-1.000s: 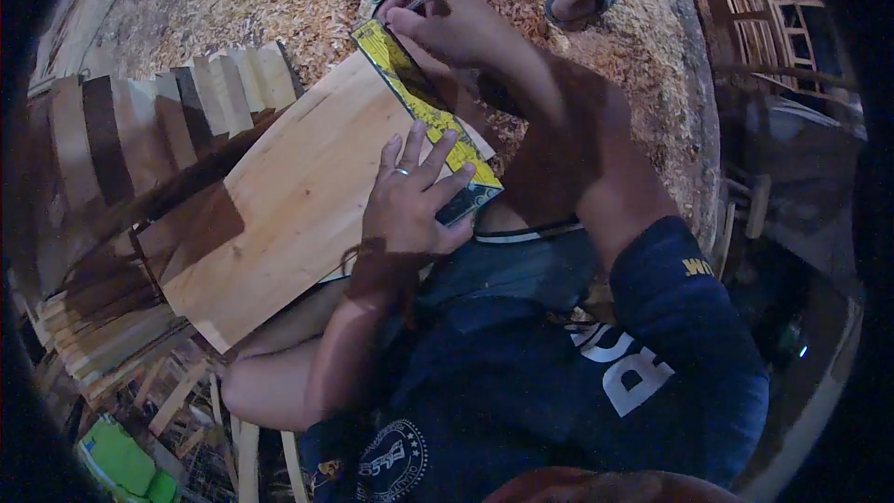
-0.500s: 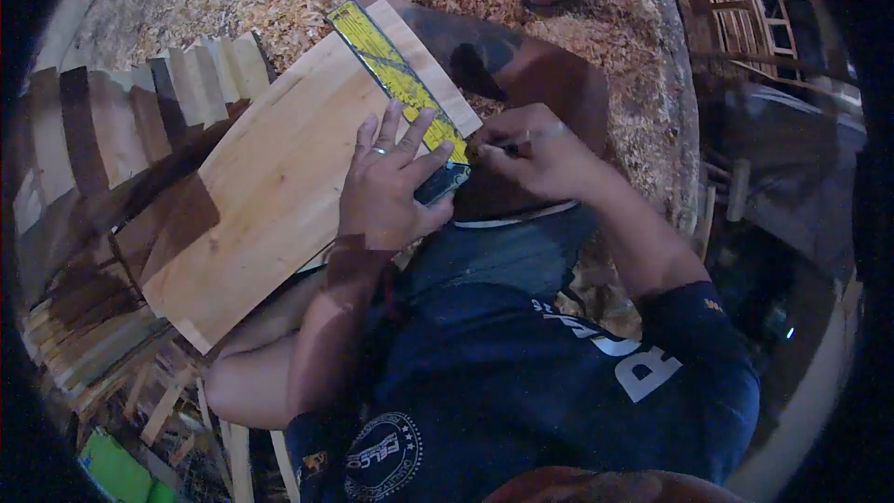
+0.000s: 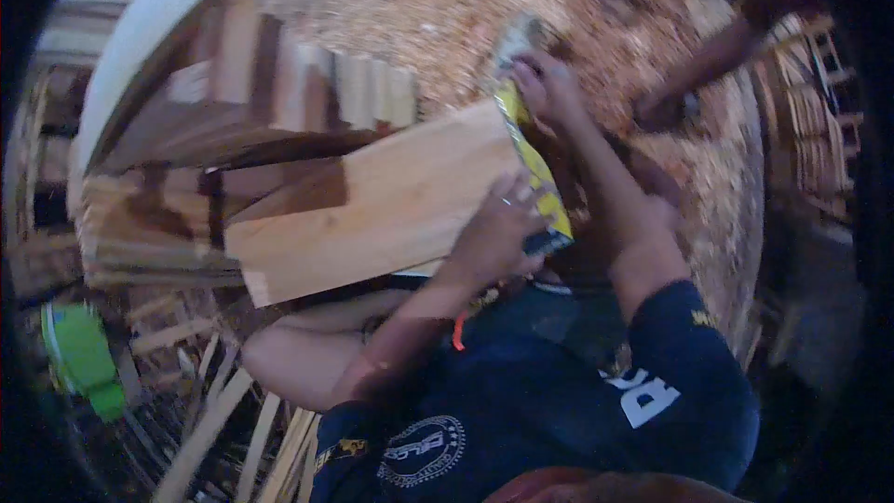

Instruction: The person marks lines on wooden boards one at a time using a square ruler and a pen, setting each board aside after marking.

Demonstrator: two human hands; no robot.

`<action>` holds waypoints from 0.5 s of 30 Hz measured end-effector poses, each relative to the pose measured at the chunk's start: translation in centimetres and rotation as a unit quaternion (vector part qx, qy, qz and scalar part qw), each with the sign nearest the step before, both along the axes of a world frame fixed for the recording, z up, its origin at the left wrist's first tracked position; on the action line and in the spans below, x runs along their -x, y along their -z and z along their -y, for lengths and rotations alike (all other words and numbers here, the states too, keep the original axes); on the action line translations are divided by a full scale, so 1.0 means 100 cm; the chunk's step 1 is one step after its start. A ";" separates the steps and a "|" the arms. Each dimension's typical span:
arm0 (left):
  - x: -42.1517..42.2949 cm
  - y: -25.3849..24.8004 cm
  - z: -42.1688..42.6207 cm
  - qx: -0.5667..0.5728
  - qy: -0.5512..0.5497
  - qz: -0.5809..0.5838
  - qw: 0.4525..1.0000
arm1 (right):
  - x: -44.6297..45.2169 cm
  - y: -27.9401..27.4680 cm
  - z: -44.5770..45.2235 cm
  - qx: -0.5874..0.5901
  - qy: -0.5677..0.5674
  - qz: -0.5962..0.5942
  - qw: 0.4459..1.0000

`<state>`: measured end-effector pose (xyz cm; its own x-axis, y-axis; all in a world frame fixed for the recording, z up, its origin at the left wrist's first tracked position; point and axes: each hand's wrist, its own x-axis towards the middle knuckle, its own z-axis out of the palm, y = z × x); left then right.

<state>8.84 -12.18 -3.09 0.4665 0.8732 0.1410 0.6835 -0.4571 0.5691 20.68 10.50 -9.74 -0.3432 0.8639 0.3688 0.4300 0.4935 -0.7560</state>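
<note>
A pale wooden board point(image 3: 391, 191) lies slanting across my lap. Across its right end runs the yellow blade point(image 3: 533, 154) of a try square, whose dark stock point(image 3: 549, 240) is at the near edge. My left hand point(image 3: 498, 228) grips the square there, fingers over the blade and board, thumb by the stock. At the blade's far tip is my right hand point(image 3: 548, 88), its fingers pinched together. What they hold is hidden by blur and the fingers.
Stacked wood pieces point(image 3: 307, 84) stand beyond the board on the left. Below them are thin offcuts point(image 3: 209, 382) and a green object point(image 3: 84, 349). Wood shavings point(image 3: 391, 0) cover the ground ahead. Another person's leg point(image 3: 708, 65) is at the upper right.
My right hand has moved from beside the square's stock to the far tip of the blade. My left hand stays on the square. The whole view has turned and shifted.
</note>
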 end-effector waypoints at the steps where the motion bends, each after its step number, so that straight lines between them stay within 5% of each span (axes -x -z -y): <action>1: -0.008 -0.009 0.009 0.012 -0.017 -0.032 0.999 | -0.008 0.013 0.008 -0.016 0.014 -0.020 1.000; 4: -0.022 0.003 0.031 0.056 -0.091 -0.080 0.991 | 0.004 -0.014 0.019 0.061 0.043 -0.095 0.993; 10: 0.020 -0.075 0.066 0.185 -0.150 -0.116 0.964 | 0.002 -0.025 0.030 0.046 0.066 0.012 0.997; 13: 0.033 -0.089 0.090 0.194 -0.295 -0.049 0.934 | 0.004 -0.012 0.024 0.069 0.026 -0.089 0.993; 15: 0.043 -0.105 0.103 0.081 -0.403 -0.016 0.911 | 0.001 0.016 0.009 0.065 0.048 -0.089 0.993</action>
